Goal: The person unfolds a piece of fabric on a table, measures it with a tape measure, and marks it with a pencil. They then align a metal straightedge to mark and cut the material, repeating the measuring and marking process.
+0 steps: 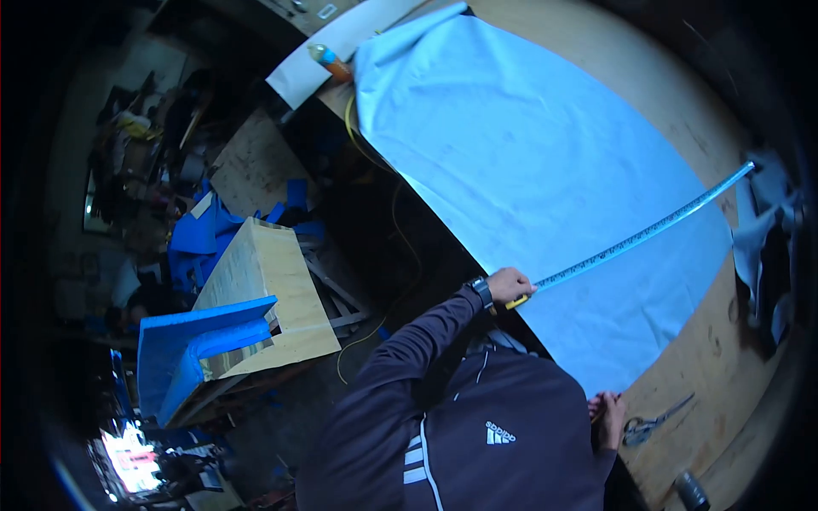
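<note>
A tape measure [518, 301] with a yellow case is in my left hand [509, 284], at the near edge of the table. Its blade [635, 243] runs out across a light blue sheet of material [528, 162] to beyond the sheet's far right edge. My left wrist wears a dark watch. At the sheet's lower corner is my right hand [608, 413], its fingers curled together; what they pinch is too small to make out. Beside it a pair of scissors [652, 423] lies on the wooden table [682, 383].
A bottle of orange liquid [331, 63] and a white sheet [341, 43] sit at the table's far left. Left of me stands a plywood frame [285, 289] with blue foam [200, 336]. A yellow hose [351, 128] hangs down. A dark cylinder [690, 491] is lower right.
</note>
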